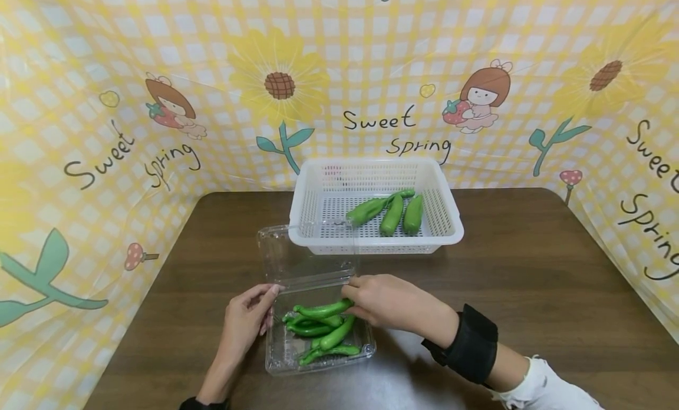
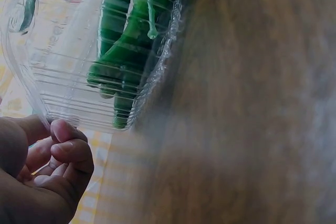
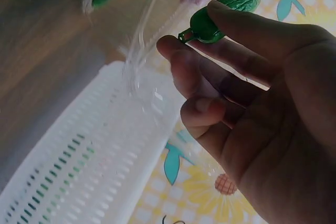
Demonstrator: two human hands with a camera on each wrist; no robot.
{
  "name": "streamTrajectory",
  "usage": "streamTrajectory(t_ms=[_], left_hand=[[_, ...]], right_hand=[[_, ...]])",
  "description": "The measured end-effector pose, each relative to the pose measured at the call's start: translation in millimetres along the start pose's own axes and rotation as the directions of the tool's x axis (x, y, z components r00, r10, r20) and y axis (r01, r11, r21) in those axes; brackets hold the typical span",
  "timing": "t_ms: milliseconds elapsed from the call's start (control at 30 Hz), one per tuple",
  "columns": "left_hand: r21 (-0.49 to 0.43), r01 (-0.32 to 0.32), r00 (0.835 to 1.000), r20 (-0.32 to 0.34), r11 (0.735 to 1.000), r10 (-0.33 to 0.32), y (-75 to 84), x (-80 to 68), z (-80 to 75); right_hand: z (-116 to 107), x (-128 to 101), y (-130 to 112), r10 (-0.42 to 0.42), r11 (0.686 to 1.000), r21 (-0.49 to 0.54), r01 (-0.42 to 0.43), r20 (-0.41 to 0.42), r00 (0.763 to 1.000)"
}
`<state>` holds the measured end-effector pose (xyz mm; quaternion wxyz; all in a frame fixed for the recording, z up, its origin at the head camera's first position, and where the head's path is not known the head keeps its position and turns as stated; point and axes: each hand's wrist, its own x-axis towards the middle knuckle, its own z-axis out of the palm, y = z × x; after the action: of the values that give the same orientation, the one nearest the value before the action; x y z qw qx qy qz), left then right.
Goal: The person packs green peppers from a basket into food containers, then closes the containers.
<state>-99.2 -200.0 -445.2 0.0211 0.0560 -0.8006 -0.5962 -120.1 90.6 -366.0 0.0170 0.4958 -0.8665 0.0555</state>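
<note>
A clear plastic clamshell box [image 1: 276, 354] lies on the table with its lid [image 1: 313, 254] folded back. Several green peppers [image 1: 334, 334] are piled in it and show through its ribbed wall in the left wrist view. My left hand [image 1: 245, 321] pinches the box's rim near the hinge, thumb against curled fingers [image 2: 73, 153]. Over the pile, my right hand [image 1: 392, 301] pinches one end of a green pepper [image 1: 320, 310]. The right wrist view shows this pepper [image 3: 205, 27] between thumb and fingertips.
Behind the box stands a white perforated basket [image 1: 451, 236] holding 3 larger green peppers [image 1: 391, 215]. The lid's far edge overlaps the basket's front left corner in the head view. A yellow checked cloth [image 1: 371, 56] surrounds the brown table [image 1: 541, 280] at the back and sides.
</note>
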Motion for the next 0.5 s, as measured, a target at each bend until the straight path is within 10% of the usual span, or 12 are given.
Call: streamTrajectory(t_ms=[500], left_hand=[[-0.001, 0.007, 1.0, 0.005, 1.0, -0.007, 0.9, -0.3, 0.1]], right_hand=[[16, 10, -15, -0.051, 0.997, -0.055, 0.055, 0.074, 0.996]])
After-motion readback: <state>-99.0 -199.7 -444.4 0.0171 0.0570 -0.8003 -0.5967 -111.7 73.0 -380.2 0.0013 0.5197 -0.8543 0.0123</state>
